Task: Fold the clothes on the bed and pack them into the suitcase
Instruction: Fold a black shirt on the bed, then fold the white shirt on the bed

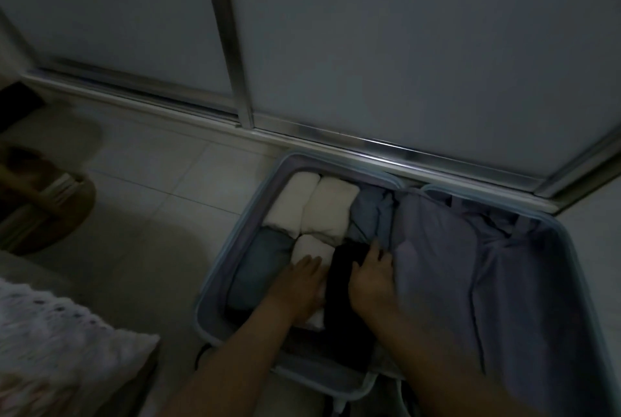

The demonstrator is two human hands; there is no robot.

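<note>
1. Down in the suitcase (pixel 205 295) on the floor, the left hand (pixel 300 285) lies flat, fingers straight, on a white roll (pixel 311 247).
2. The right hand (pixel 371 278), fingers spread, presses the black garment (pixel 342 315) just right of it.
3. Dimness hides its folds.

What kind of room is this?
Probably a bedroom: tall grey metal-framed sliding wardrobe doors, a white knitted bed cover, and an open grey hard-shell suitcase of folded clothes on the pale tiled floor.
</note>
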